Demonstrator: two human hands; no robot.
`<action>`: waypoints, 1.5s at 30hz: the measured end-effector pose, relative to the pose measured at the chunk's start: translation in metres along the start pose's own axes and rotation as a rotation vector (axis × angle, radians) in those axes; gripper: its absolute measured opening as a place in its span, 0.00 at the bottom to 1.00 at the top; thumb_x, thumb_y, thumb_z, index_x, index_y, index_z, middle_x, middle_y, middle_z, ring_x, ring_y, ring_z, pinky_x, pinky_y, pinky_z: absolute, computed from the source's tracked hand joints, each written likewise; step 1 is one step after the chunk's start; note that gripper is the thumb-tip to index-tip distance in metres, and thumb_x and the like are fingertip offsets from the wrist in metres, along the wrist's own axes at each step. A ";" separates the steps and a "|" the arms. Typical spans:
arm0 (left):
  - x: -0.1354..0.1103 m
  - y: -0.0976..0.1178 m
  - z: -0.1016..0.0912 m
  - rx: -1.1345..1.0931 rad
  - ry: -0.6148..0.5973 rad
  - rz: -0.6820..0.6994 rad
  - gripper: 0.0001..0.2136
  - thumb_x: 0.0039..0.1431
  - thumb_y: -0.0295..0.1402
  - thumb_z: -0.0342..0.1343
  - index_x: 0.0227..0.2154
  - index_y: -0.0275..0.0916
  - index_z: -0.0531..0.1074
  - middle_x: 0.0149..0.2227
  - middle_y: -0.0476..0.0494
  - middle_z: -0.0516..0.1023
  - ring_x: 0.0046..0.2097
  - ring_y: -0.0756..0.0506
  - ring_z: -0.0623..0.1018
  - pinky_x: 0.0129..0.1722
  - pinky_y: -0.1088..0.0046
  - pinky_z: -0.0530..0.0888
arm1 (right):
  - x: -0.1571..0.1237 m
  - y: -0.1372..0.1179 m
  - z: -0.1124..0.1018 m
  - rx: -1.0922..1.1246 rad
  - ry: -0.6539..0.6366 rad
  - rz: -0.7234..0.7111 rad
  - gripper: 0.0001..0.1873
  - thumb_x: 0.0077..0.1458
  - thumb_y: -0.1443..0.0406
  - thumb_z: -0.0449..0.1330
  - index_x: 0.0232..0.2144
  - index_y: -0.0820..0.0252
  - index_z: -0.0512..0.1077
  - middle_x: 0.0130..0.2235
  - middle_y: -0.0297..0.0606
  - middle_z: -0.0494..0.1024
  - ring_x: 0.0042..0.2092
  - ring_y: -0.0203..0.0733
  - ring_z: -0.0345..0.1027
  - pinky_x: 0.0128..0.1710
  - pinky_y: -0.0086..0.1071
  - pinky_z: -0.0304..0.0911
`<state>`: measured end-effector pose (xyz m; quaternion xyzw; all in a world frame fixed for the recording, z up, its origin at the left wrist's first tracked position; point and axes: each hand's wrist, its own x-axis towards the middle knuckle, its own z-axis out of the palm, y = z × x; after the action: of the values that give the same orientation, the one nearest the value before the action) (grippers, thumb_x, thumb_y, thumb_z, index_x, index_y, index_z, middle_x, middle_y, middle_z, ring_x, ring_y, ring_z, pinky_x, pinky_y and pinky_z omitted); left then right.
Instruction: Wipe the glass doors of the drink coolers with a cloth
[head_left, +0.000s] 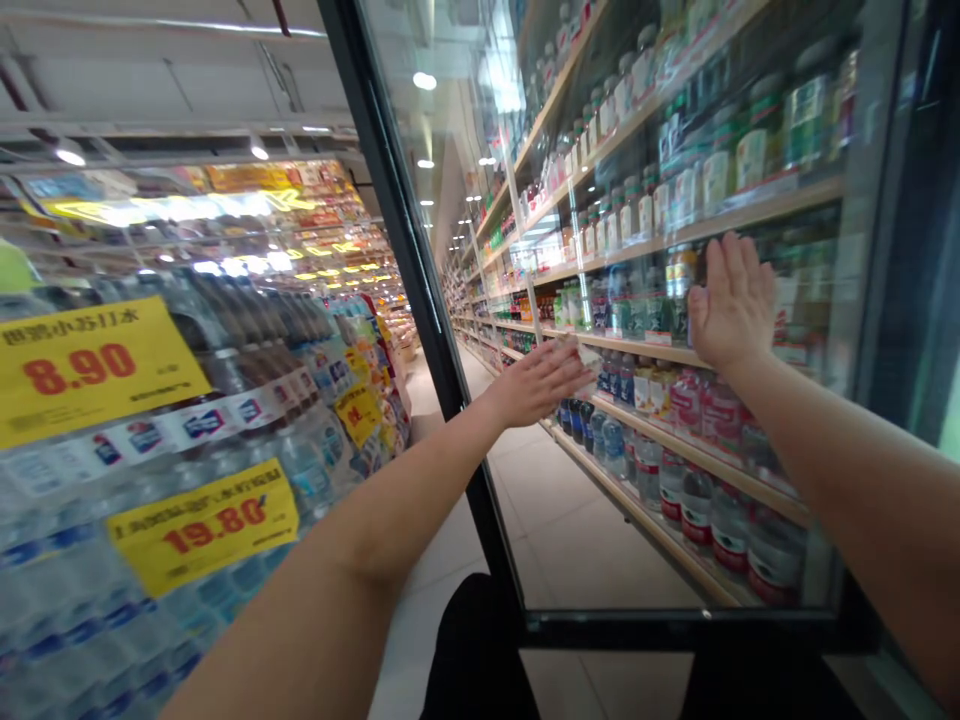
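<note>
Both left hand (544, 382) (flat, fingers together over white cloth (589, 358)) and right hand (735, 300) (fingers loosely spread) risked swinging the glass door (637, 320) beneath, pushing unevenly.

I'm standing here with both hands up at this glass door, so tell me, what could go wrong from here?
The glass door might swing if pushed unevenly, as the right hand is spread flat at it. Its black frame could bump the dark-clad leg close by. The pale item at the left hand, too blurred to name, might slip and drop.
</note>
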<state>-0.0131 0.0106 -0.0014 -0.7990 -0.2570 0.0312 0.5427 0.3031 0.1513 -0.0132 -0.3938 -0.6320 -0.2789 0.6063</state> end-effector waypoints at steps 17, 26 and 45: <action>0.040 0.053 0.020 -0.042 -0.007 0.116 0.28 0.71 0.32 0.48 0.71 0.34 0.57 0.71 0.39 0.59 0.74 0.35 0.51 0.74 0.51 0.54 | 0.000 0.001 0.001 -0.005 0.004 0.006 0.37 0.68 0.55 0.45 0.74 0.63 0.50 0.74 0.50 0.51 0.75 0.53 0.43 0.72 0.57 0.44; 0.011 -0.037 -0.015 0.039 0.109 -0.264 0.28 0.72 0.34 0.49 0.72 0.40 0.55 0.72 0.38 0.58 0.75 0.34 0.48 0.73 0.46 0.51 | -0.001 0.002 0.001 0.007 0.004 -0.008 0.37 0.68 0.55 0.45 0.73 0.65 0.50 0.74 0.51 0.51 0.75 0.54 0.42 0.72 0.57 0.43; -0.025 0.012 0.015 0.028 0.061 0.038 0.27 0.71 0.37 0.49 0.71 0.37 0.59 0.70 0.38 0.63 0.74 0.34 0.51 0.73 0.50 0.53 | 0.000 0.003 0.002 -0.009 -0.044 0.018 0.37 0.68 0.55 0.45 0.73 0.66 0.49 0.75 0.51 0.48 0.76 0.51 0.39 0.73 0.55 0.40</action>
<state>-0.0348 0.0088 -0.0233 -0.7968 -0.2244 0.0206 0.5606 0.3045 0.1540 -0.0140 -0.4083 -0.6405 -0.2677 0.5928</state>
